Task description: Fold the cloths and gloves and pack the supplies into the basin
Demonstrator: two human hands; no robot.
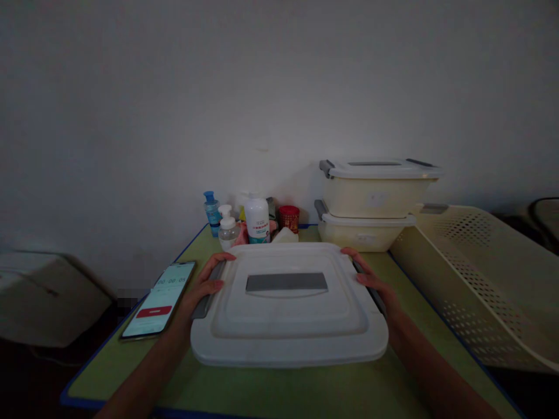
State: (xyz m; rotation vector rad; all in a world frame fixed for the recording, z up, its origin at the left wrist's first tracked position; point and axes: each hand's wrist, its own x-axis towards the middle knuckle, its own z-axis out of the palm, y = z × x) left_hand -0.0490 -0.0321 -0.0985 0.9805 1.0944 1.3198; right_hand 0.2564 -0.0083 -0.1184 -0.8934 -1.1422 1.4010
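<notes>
A storage box with a white lid [288, 326] is in front of me, its grey carrying handle [286, 282] folded flat on top. My left hand [208, 285] grips its left side by the grey latch, thumb and fingers at the lid's edge. On the opposite side my right hand [371, 282] holds the box by the other grey latch. The lid hides the body of the box, so whether it rests on the green table [244, 390] cannot be told.
Left of the box lies a phone [159, 299] showing a timer. Behind stand a blue bottle [212, 212], a pump bottle [227, 230], a white bottle [257, 218] and a red container [289, 219]. Two lidded boxes [367, 198] are stacked at the back right, beside a perforated basket [454, 279].
</notes>
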